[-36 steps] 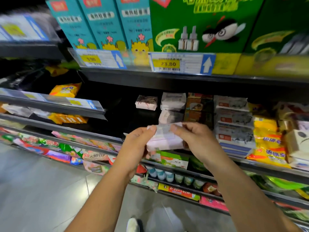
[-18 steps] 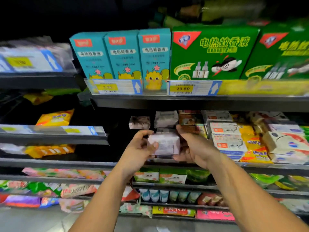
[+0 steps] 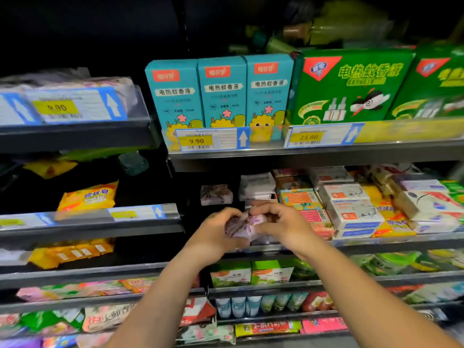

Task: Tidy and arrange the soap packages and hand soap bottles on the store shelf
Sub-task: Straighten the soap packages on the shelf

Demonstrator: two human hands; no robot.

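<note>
Once white-faced, soap package (image 3: 248,226) now floral-faced.

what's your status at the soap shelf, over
Left hand and right hand both grip the pale lilac wrapped soap package, low at the grey metal shelf front. Stack of white wrapped soaps directly behind it.

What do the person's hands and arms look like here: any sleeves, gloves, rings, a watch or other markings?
The left hand and right hand wear no gloves, and no ring shows. The left forearm and right forearm are uncovered down to the picture's lower edge: no sleeve, watch, bracelet or marking is in view.
</note>
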